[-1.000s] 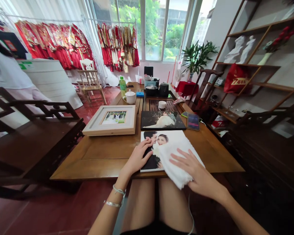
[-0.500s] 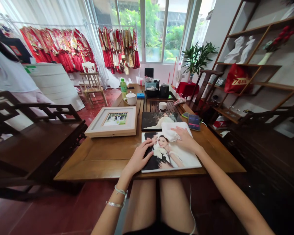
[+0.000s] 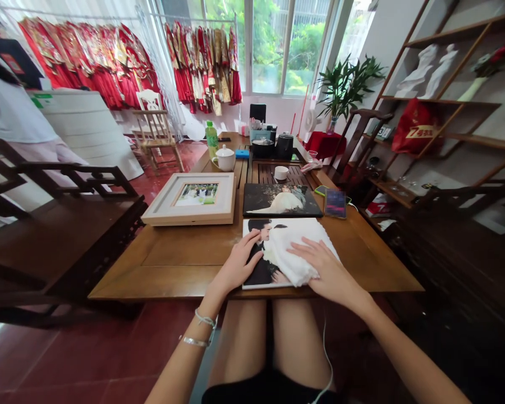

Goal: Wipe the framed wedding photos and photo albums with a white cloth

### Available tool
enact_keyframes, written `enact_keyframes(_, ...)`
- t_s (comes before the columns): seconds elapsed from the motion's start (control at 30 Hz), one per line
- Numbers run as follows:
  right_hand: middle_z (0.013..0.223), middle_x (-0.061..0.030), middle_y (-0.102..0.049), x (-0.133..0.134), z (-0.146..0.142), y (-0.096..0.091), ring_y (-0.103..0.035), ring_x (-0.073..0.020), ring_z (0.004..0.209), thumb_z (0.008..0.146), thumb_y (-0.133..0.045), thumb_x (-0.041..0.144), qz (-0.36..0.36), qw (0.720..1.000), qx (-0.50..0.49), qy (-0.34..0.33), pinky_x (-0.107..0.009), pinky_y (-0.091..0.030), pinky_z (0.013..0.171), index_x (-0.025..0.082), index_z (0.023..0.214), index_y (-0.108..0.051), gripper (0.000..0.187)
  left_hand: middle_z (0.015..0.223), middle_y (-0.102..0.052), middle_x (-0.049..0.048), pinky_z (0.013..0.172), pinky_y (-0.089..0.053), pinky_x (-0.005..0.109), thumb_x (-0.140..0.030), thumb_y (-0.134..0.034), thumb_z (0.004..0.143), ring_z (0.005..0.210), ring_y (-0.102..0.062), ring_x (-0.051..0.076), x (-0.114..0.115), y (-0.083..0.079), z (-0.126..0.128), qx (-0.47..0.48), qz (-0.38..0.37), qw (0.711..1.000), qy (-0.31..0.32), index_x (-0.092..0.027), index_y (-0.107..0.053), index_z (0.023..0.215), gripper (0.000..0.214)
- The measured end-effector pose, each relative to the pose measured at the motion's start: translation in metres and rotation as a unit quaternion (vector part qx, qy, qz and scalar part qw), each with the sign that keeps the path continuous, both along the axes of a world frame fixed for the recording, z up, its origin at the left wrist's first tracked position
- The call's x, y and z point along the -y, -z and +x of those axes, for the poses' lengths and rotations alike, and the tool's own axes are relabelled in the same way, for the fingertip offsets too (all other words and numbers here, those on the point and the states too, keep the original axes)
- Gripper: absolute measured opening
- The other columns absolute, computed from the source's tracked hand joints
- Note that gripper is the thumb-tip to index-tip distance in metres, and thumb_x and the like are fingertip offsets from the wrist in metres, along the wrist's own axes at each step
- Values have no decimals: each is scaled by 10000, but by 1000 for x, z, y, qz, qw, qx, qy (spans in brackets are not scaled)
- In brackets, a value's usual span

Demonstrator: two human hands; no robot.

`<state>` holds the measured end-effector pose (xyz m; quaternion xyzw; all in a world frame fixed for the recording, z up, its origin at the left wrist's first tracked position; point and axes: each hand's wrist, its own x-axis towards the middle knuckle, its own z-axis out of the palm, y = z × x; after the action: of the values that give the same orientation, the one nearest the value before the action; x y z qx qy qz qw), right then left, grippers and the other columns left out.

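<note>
A wedding photo print (image 3: 256, 269) lies flat at the near edge of the wooden table (image 3: 185, 258). My left hand (image 3: 238, 264) rests open on its left side, fingers spread flat. My right hand (image 3: 326, 269) presses a white cloth (image 3: 288, 249) down on the print, fingers stretched out over the cloth. The cloth covers most of the print's right half.
Behind the print lie a dark photo panel (image 3: 280, 200), a framed photo (image 3: 193, 196) and a phone (image 3: 334, 203). Further back stand a teapot (image 3: 225, 159), a green bottle (image 3: 211, 137) and a tea tray. A dark wooden bench (image 3: 63, 224) is left; shelves stand right.
My right hand has drawn the white cloth from the print's far edge back toward me across the picture. My left hand has stayed on the print's left side.
</note>
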<state>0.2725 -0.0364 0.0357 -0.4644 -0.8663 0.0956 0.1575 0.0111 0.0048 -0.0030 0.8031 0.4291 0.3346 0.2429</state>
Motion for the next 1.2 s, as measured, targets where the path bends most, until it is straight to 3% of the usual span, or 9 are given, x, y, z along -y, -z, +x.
enact_keyframes(0.13,1427,-97,-484,-58,-3,-4,-333,-327,1356,694,-540,142,13,997,-1,80,-599,-181,1109,205,1332,-523,641,1510,-364,104,1179,-237,464,-330,-439,950,1417,-308,235,-1,0,-1,-4,-6,1000,2,-223,-410,1391,456)
enact_keyframes(0.23,1456,-142,-435,-81,-14,-7,-305,-355,1361,696,-542,145,29,993,1,112,-629,-191,1086,145,1255,-575,561,1516,-355,105,1182,-230,467,-326,-432,952,1422,-299,231,-1,1,-1,-3,-4,1000,3,-222,-400,1396,457)
enact_keyframes(0.33,1482,-126,-405,-69,-33,-5,-255,-367,1383,677,-541,151,30,997,9,64,-666,-142,1084,144,1268,-560,591,1513,-357,110,1186,-220,467,-319,-402,962,1426,-289,225,-2,4,-1,3,4,1000,4,-216,-400,1395,445)
enact_keyframes(0.47,1474,-96,-427,-25,-53,-5,-240,-353,1391,625,-508,119,23,999,16,-15,-667,-88,1099,157,1315,-519,692,1497,-376,119,1196,-202,470,-300,-315,981,1441,-252,215,-4,8,-1,15,10,1000,-2,-187,-417,1386,432)
enact_keyframes(0.67,1438,-75,-479,27,-51,-19,-272,-334,1380,594,-489,120,-31,998,6,-63,-627,-106,1122,182,1290,-548,701,1491,-398,111,1195,-220,460,-297,-266,988,1431,-277,212,-2,3,0,14,-9,1000,-2,-166,-441,1381,449)
enact_keyframes(0.77,1412,-81,-508,30,-51,-21,-294,-323,1366,605,-488,126,-28,999,-3,-36,-607,-84,1135,180,1294,-547,693,1496,-394,106,1193,-224,445,-306,-260,989,1427,-287,209,0,0,2,15,-11,1000,-13,-159,-440,1382,457)
enact_keyframes(0.9,1374,-127,-532,13,-59,-17,-286,-355,1356,602,-497,130,-7,1000,-11,2,-622,-67,1130,117,1263,-569,666,1497,-383,119,1196,-213,441,-309,-255,988,1426,-286,205,1,0,2,14,-7,1000,-18,-143,-432,1383,464)
enact_keyframes(1.07,1454,-120,-441,-2,-59,-21,-273,-330,1375,572,-481,84,-34,994,-41,-101,-605,-121,1132,142,1358,-486,789,1497,-383,116,1189,-230,457,-284,-280,982,1426,-287,213,-1,6,0,6,11,1000,-11,-166,-421,1389,447)
enact_keyframes(1.2,1409,-94,-494,1,-40,-32,-286,-291,1376,567,-473,40,-80,976,-61,-191,-556,-168,1137,196,1417,-420,865,1497,-383,117,1191,-225,459,-266,-277,980,1429,-281,212,-2,8,0,2,17,1000,-8,-167,-424,1384,441)
